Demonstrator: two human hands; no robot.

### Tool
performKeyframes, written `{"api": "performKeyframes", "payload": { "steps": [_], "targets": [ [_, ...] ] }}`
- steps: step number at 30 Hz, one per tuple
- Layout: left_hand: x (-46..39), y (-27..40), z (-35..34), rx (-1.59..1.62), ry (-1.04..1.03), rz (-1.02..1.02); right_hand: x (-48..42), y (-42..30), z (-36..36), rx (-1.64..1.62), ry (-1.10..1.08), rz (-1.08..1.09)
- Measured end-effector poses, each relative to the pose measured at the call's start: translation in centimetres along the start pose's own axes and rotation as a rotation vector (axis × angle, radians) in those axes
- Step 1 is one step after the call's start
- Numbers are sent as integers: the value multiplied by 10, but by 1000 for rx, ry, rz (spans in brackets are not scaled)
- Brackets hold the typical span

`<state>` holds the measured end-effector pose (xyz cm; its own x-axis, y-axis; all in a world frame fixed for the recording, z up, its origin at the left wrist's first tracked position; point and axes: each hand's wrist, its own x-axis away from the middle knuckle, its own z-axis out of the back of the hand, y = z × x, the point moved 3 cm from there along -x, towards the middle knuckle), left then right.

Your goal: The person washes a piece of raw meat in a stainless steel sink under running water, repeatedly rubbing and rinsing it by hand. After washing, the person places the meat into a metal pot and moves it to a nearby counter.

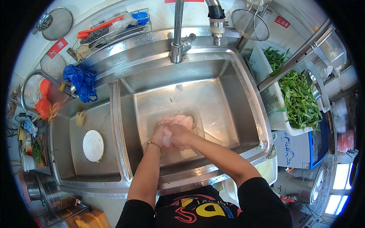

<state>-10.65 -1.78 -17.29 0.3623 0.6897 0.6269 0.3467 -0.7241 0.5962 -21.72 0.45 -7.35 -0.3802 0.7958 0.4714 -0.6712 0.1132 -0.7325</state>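
Observation:
Both my hands are down in the large stainless-steel sink basin [228, 119], close together on pale pink raw meat [186, 121]. My left hand [160, 134], with a beaded bracelet at its wrist, grips the meat from the left. From the right, my right hand [180, 134] closes on it too. A pale piece bulges out between the two hands, and more meat lies just beyond the fingers. Most fingertips are hidden. A rounded, see-through outline surrounds the meat; whether it is a clear container or water, I cannot tell.
A faucet [176, 42] rises behind the basin. The smaller left basin holds a white round dish or lid [93, 146] and a sponge-like piece [80, 118]. A blue plastic bag [80, 81] hangs at its back corner. Leafy greens [299, 97] fill a white basket [271, 105] at right.

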Motion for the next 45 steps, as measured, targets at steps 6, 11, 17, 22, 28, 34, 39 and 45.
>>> {"api": "performKeyframes", "payload": {
  "steps": [6,11,17,22,28,34,39,45],
  "targets": [
    [22,24,-43,-254,268,-77,16,27,22,24,280,43],
    [35,37,-40,-699,366,-74,29,5,44,305,262,2],
    [67,33,-31,-1491,-107,-140,47,-2,54,557,8,77],
    [64,28,-27,-1643,136,-578,16,26,48,611,78,7],
    [43,20,-63,-1797,238,-143,-56,89,-12,615,144,-150],
    [13,3,-12,-1650,276,-312,-46,69,9,566,47,-11],
    [15,4,-8,-1556,224,-487,-4,40,32,567,83,-87],
    [51,17,-45,-1541,52,-545,31,8,57,560,26,-220]
  ]
}}
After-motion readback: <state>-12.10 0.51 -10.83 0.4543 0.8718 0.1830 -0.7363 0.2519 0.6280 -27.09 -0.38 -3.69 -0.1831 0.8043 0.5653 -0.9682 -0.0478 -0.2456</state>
